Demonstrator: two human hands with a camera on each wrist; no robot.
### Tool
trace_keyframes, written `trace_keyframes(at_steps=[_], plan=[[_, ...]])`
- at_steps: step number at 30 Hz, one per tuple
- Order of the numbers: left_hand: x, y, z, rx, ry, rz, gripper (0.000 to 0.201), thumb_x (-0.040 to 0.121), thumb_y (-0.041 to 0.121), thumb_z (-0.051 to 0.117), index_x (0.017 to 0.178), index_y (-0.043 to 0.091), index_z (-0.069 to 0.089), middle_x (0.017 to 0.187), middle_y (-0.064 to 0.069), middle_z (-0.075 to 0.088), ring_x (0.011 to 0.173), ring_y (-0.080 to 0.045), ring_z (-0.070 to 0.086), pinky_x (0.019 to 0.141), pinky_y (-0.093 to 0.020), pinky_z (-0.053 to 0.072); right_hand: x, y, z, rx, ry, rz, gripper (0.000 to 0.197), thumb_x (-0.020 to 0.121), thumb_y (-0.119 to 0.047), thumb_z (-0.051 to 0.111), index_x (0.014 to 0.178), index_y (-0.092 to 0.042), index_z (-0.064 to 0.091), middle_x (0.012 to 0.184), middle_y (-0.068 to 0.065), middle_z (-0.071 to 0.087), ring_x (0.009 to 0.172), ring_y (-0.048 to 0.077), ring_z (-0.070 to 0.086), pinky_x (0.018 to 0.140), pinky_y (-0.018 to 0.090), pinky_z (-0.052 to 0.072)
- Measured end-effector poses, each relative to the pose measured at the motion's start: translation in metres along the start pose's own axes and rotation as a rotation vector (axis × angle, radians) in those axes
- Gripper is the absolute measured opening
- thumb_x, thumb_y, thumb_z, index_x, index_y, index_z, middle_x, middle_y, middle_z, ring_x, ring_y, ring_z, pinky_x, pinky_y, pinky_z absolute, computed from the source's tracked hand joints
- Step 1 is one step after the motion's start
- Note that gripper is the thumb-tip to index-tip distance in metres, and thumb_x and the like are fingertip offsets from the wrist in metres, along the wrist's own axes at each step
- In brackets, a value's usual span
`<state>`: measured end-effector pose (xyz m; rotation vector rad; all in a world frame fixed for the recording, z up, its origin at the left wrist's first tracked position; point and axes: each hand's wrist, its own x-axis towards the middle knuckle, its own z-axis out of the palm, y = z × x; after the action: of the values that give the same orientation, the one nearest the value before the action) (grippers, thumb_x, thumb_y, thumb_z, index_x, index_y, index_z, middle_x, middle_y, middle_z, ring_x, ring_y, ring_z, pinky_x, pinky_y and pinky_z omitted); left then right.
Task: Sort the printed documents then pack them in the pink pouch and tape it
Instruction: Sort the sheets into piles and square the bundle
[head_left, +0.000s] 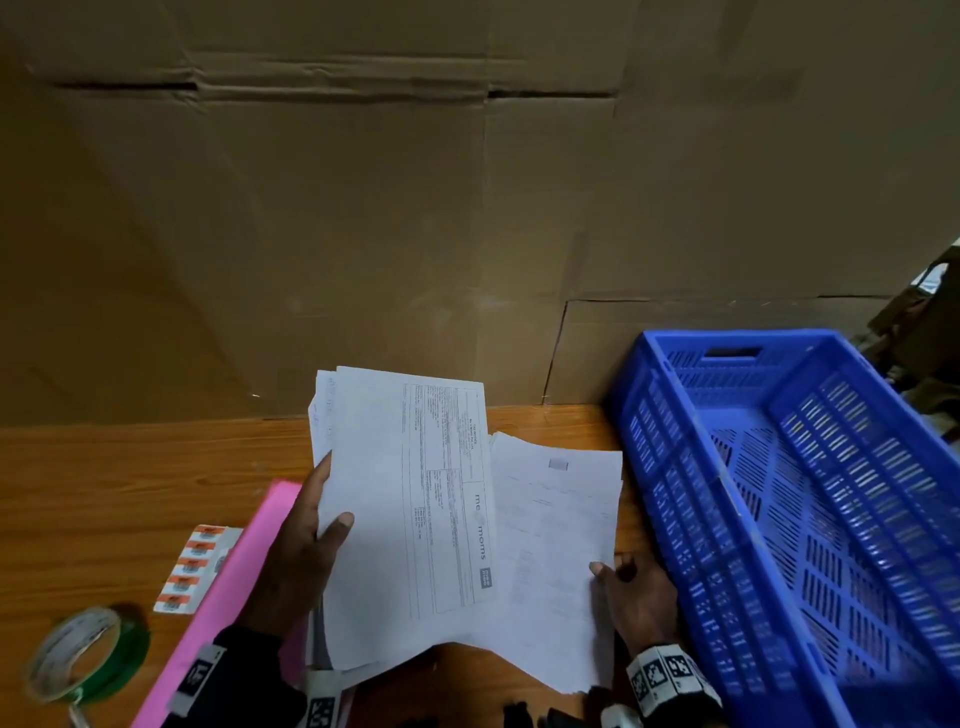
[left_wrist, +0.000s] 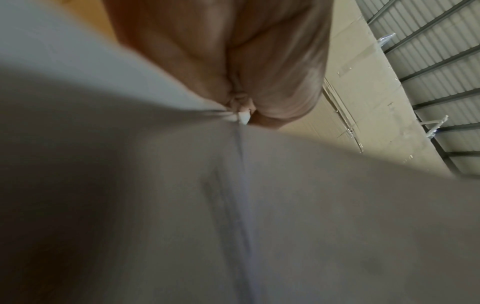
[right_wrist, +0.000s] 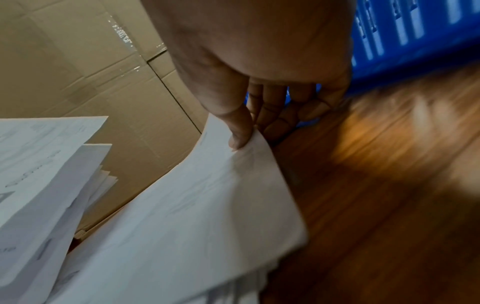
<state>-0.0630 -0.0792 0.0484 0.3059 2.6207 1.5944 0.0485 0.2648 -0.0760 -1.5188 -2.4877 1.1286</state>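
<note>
Both hands (head_left: 298, 545) (head_left: 636, 597) on documents (head_left: 410, 499)

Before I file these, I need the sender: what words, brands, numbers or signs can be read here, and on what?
"me" and "moms", a blurred patch between them: sideways on the top white printed sheet that the left hand holds.
Table text and the small grey logo box on that sheet: too small.
White sheets pinched by the right hand: too faint.
Orange-and-white label strip: unreadable.
Wrist-band markers: patterns only.
</note>
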Motion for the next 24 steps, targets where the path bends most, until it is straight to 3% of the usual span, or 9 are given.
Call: trace_keyframes(at_steps=[2,4,7,9,11,13,19,21,24], plan=[[0.002,0.001,0.002,-0.091,0.011,0.092,0.081,0.078,0.046,0.055,0.15,0.035,0.02,0.142,0.048,0.026,0.132,0.018,0.031,0.105,-0.015,0.025,0.001,0.003,-0.001,-0.007,0.027,-0.032,0.036,0.082,-0.041,0.079,0.1,-0.013,0.066,0.104,0.017,0.071,0.098,0.038,0.065,0.088,0.043,0.052],[0.003,-0.001,0.004,-0.152,0.013,0.11,0.088,0.079,0.043,0.058,0.154,0.024,0.016,0.139,0.053,0.025,0.129,0.026,0.028,0.099,-0.007,0.025,0.001,0.005,-0.002,-0.008,0.064,-0.085,0.033,0.084,-0.037,0.077,0.103,-0.012,0.068,0.103,0.017,0.071,0.098,0.039,0.065,0.087,0.042,0.052],[0.004,-0.01,0.001,-0.11,-0.049,0.102,0.08,0.083,0.063,0.051,0.153,0.035,0.026,0.152,0.034,0.029,0.141,0.009,0.027,0.115,-0.026,0.023,0.001,0.011,-0.003,-0.009,0.12,-0.179,0.028,0.085,-0.038,0.076,0.096,-0.014,0.067,0.096,0.015,0.07,0.093,0.038,0.066,0.085,0.045,0.054],[0.005,-0.017,0.0,-0.052,-0.134,0.053,0.048,0.089,0.051,0.045,0.138,0.052,0.046,0.142,0.029,0.047,0.136,0.006,0.038,0.118,-0.039,0.025,-0.003,0.011,-0.006,0.047,0.182,-0.258,0.02,0.086,-0.036,0.075,0.084,-0.023,0.06,0.085,0.009,0.066,0.083,0.035,0.064,0.078,0.047,0.055],[0.005,-0.016,-0.001,-0.044,-0.166,0.005,0.04,0.091,0.038,0.042,0.12,0.062,0.055,0.128,0.035,0.057,0.127,0.011,0.045,0.115,-0.031,0.028,-0.005,0.007,-0.012,0.132,0.249,-0.324,0.022,0.09,-0.033,0.07,0.081,-0.028,0.051,0.077,0.003,0.059,0.076,0.031,0.06,0.07,0.045,0.053],[0.004,-0.015,0.0,-0.028,-0.177,-0.017,0.039,0.091,0.038,0.041,0.119,0.062,0.056,0.125,0.038,0.057,0.128,0.011,0.045,0.113,-0.027,0.026,-0.008,-0.006,-0.026,0.25,0.288,-0.338,0.017,0.096,-0.025,0.064,0.086,-0.026,0.051,0.076,0.001,0.057,0.074,0.031,0.058,0.068,0.042,0.051],[0.007,-0.018,0.002,-0.089,-0.15,-0.03,0.039,0.093,0.04,0.043,0.126,0.038,0.062,0.13,0.032,0.057,0.13,0.008,0.045,0.115,-0.032,0.028,-0.028,-0.061,-0.087,0.674,0.464,-0.384,0.002,0.1,-0.015,0.058,0.102,-0.015,0.057,0.091,0.006,0.062,0.08,0.02,0.054,0.069,0.031,0.043],[0.009,-0.013,0.004,-0.097,-0.149,-0.017,0.04,0.092,0.044,0.043,0.126,0.035,0.062,0.126,0.035,0.058,0.127,0.012,0.045,0.112,-0.026,0.03,-0.031,-0.072,-0.1,0.75,0.448,-0.407,0.004,0.1,-0.017,0.059,0.104,-0.016,0.059,0.093,0.005,0.063,0.083,0.016,0.057,0.073,0.034,0.046],[0.009,-0.001,0.007,-0.084,-0.168,0.03,0.052,0.09,0.062,0.037,0.127,0.035,0.061,0.123,0.04,0.056,0.126,0.012,0.046,0.105,-0.011,0.029,-0.038,-0.086,-0.098,0.842,0.255,-0.446,0.003,0.099,-0.012,0.059,0.101,-0.015,0.058,0.087,0.004,0.06,0.078,0.01,0.055,0.073,0.035,0.048]])
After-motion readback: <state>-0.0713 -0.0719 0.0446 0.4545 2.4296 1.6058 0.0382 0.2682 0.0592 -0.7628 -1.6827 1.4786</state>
